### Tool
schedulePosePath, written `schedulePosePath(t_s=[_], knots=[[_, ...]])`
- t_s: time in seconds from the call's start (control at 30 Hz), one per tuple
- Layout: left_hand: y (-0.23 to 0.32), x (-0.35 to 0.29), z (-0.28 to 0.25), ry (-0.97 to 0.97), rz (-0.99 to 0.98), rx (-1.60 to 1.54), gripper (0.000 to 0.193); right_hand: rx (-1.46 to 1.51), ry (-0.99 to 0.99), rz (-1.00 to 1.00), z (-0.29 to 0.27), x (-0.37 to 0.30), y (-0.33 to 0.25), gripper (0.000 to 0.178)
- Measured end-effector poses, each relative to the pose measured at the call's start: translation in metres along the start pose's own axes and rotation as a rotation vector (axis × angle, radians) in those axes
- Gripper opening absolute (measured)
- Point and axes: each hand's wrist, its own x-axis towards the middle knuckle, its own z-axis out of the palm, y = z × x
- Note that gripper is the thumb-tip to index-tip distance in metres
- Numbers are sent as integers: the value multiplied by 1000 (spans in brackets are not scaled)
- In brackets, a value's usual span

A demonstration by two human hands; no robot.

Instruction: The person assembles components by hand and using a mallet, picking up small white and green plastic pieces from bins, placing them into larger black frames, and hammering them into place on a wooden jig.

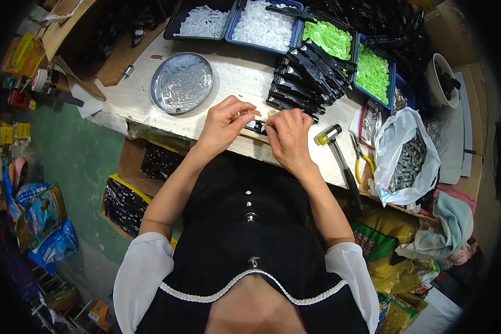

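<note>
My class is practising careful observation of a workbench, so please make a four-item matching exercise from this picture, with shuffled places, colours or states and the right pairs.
Column one
1. Hammer
2. Round dish
3. Plastic bag
4. Small black part

Column two
A. White, heaped with grey pieces
B. Between the left hand and the right hand
C. Yellow at one end of its head
D. On the bench, left of both hands

Right pairs: 1-C, 2-D, 3-A, 4-B
</note>
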Motion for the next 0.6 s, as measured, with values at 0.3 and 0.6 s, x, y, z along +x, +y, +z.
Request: schedulePosePath(t_s=[0.3, 0.6], knots=[[-5, 14, -3, -172, 34, 202, 15, -106, -47, -97, 7, 4, 6, 17], [14, 38, 1, -408, 103, 656, 16, 104, 134, 32, -46, -12, 14, 16]])
